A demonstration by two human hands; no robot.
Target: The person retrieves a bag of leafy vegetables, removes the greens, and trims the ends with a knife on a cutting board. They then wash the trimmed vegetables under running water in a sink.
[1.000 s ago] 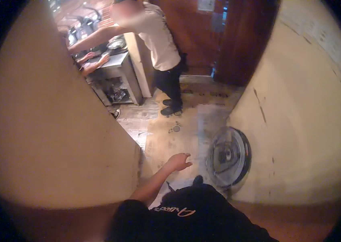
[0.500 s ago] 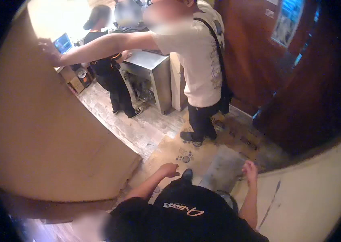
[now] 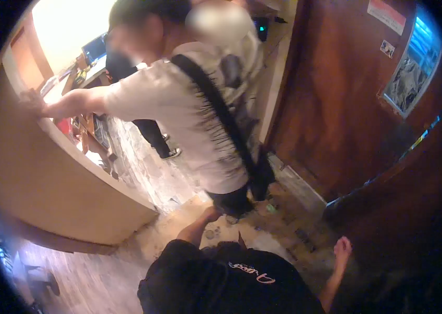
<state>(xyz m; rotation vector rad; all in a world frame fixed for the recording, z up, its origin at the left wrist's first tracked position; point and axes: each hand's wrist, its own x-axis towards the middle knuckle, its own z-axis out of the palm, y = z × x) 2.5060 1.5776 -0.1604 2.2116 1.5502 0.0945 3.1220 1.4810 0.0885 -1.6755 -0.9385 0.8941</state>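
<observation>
My left hand (image 3: 212, 214) is in front of my body, low behind a person in a light T-shirt (image 3: 179, 94). It overlaps that person's dark trousers (image 3: 229, 201) in view; whether it touches them I cannot tell, and its fingers are blurred. Out to the right, my right hand (image 3: 343, 246) hangs in the air near a dark reddish-brown surface, its fingers curled in with nothing visible in them. The person ahead wears a black shoulder strap (image 3: 213, 107) and reaches one arm out to the edge of a tan panel (image 3: 59, 172) on the left.
A reddish-brown door (image 3: 331, 104) with a glass pane (image 3: 414, 68) stands on the right. Beyond the person ahead, another person in dark clothes (image 3: 150, 136) stands by a counter with a screen (image 3: 94, 48). Brown sheeting (image 3: 184, 212) covers part of the floor.
The person in the light T-shirt now appears much closer and larger. The door fills more of the right side. The pale panel formerly at lower right has left view.
</observation>
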